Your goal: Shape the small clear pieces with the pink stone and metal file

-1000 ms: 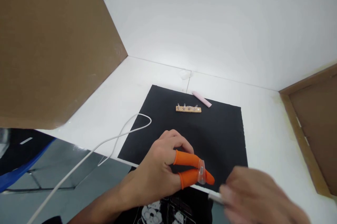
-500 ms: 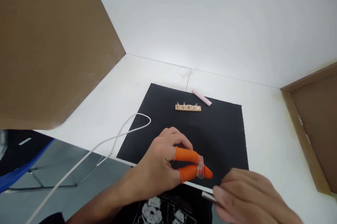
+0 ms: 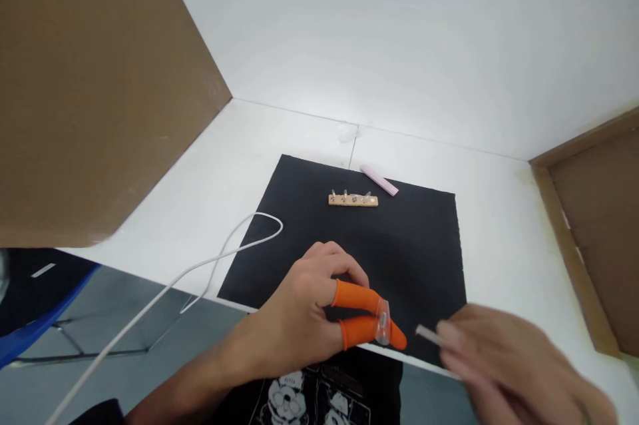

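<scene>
My left hand (image 3: 319, 312), with orange covers on two fingertips, pinches a small clear plastic piece (image 3: 383, 322) over the front edge of the black mat (image 3: 409, 245). To its right, my right hand (image 3: 514, 358) is closed on a thin pale stick-like tool (image 3: 430, 336), whose tip points left toward the clear piece without touching it. Motion blurs this hand. Farther back on the mat lies a small tan strip (image 3: 353, 200) carrying several small clear upright pieces. A pale pink bar (image 3: 379, 180) rests across the mat's back edge.
A white cable (image 3: 194, 266) loops over the table's left side and the mat's left edge. Brown panels stand at the left (image 3: 100, 92) and right (image 3: 599, 225), with a white wall (image 3: 399, 45) behind. A blue-edged dark object sits at the lower left.
My right hand has moved right and slightly up with the tool, away from the clear piece. My left hand keeps its pinch, nearly still. The whole view has shifted slightly.
</scene>
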The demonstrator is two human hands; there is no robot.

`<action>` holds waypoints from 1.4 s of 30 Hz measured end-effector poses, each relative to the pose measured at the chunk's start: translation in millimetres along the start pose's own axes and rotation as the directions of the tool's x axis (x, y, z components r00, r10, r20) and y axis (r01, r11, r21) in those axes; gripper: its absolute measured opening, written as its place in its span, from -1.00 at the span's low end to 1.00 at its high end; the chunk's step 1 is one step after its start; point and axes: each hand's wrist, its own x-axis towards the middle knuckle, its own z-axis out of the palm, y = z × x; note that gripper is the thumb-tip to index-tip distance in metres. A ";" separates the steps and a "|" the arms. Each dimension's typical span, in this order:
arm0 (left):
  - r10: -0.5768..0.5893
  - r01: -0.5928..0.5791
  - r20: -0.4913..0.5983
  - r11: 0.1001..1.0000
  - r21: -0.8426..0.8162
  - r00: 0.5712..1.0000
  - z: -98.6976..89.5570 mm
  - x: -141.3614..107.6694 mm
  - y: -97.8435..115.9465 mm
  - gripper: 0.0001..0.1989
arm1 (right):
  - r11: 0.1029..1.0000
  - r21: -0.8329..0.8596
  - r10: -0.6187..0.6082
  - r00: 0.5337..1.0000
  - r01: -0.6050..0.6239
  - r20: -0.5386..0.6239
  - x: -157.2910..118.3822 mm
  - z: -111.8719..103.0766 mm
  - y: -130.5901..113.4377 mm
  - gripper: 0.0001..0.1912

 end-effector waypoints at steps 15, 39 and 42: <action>0.013 -0.012 0.041 1.000 -0.026 0.999 4.3 -3.9 4.2 -0.84 | 0.998 -0.062 -0.011 0.991 0.003 -0.130 -10.4 -6.5 24.6 -0.68; 0.019 -0.019 0.054 1.000 -0.018 0.998 5.0 -3.0 3.8 -0.85 | 0.998 0.042 -0.037 0.998 0.039 -0.056 -11.4 6.3 17.9 -0.77; 0.015 -0.013 0.054 1.000 -0.026 0.998 5.7 -3.1 2.9 -0.84 | 0.998 0.051 -0.010 0.985 0.019 -0.174 -11.9 6.1 29.1 -0.66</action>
